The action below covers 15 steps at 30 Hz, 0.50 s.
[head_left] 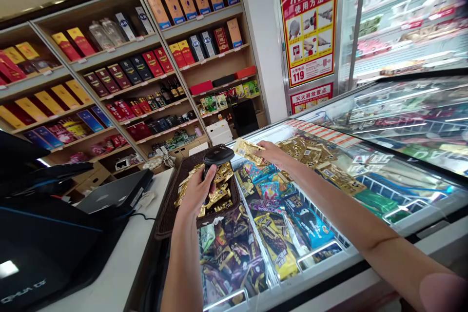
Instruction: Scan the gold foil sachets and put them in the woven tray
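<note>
My left hand (197, 190) is wrapped round the grip of a black barcode scanner (218, 155), held over a dark woven tray (170, 204) that carries several gold packets (219, 190). My right hand (272, 152) reaches forward and pinches a gold packet (246, 150) just in front of the scanner's head. To the right of that hand, a pile of the same gold packets (310, 153) lies on the glass lid of the chest freezer (365, 165).
Under the glass the freezer holds many ice-cream wrappers (266, 224). A white counter (117, 268) on the left bears a black register screen (44, 243). Shelves of boxed bottles (127, 68) fill the back wall. A red fire-hydrant poster (309, 24) hangs by an upright fridge (405, 19).
</note>
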Available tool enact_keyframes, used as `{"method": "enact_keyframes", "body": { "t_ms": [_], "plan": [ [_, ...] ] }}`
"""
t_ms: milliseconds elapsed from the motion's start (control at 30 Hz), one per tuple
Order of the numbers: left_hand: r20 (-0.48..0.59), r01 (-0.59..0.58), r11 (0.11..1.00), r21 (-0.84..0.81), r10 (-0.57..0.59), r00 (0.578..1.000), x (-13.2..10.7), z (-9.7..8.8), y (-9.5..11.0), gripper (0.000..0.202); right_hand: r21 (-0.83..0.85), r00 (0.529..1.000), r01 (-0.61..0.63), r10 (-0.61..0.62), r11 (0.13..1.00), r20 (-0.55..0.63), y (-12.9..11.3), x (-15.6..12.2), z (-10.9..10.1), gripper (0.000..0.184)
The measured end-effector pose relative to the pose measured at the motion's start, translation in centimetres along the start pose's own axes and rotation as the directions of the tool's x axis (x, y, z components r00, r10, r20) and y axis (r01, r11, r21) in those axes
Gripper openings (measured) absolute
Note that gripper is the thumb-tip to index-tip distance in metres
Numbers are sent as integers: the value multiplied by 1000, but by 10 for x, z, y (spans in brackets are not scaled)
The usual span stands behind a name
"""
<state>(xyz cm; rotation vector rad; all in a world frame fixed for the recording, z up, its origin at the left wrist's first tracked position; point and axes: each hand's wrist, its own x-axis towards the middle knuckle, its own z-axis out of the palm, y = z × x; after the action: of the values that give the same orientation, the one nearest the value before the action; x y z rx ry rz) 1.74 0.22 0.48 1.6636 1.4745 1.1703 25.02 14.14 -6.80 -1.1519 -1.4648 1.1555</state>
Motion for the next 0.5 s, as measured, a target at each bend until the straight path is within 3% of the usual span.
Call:
{"method": "enact_keyframes", "body": {
  "t_ms": [500],
  "plan": [
    [8,-9,1000,19,9,1000,0,-1,-2,46,-26,999,-49,49,998,14,-5,-5,-1,21]
  ]
}}
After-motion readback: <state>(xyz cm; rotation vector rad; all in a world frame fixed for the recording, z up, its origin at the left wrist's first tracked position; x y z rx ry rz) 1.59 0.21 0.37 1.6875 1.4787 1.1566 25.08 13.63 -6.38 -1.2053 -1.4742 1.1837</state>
